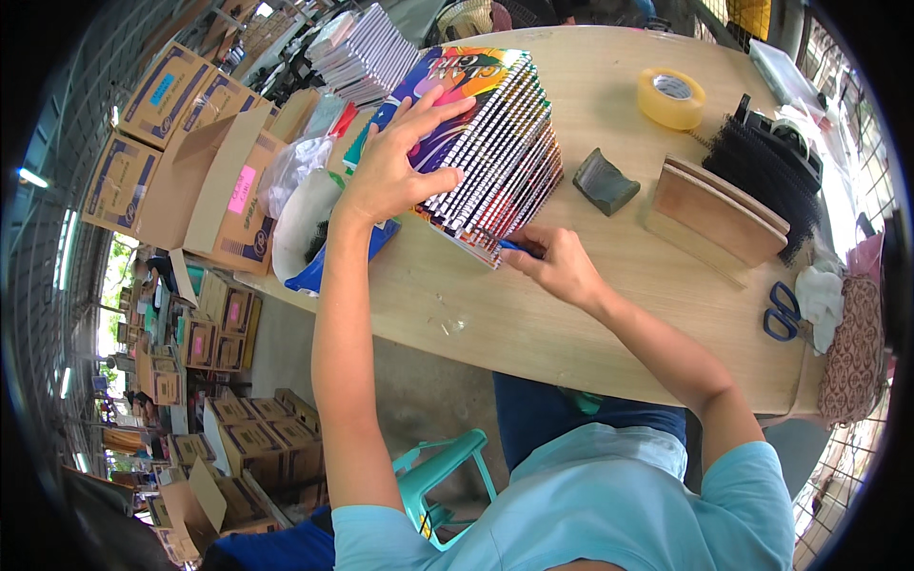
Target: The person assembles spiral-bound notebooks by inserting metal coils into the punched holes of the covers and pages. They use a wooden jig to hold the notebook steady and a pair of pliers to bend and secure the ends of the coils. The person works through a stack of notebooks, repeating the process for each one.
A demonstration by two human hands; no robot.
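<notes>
A tall stack of spiral-bound notebooks point(505, 143) with colourful covers stands on the table, its bound edges facing me. Spread over the top cover is my left hand point(400, 162), its fingers apart and its thumb at the bound edge. My right hand point(560, 265) is closed round a small blue-handled tool point(511, 246) at the bottom right of the bindings. The tool's working end is hidden against the notebooks, so its exact kind cannot be made out.
On the table point(590, 328) lie a roll of clear yellowish tape point(671, 98), a dark grey block point(606, 183), wooden boards point(714, 214), black binding combs point(762, 176) and blue-handled scissors point(782, 312). Cardboard boxes point(238, 205) stand at left, a green stool point(447, 485) below.
</notes>
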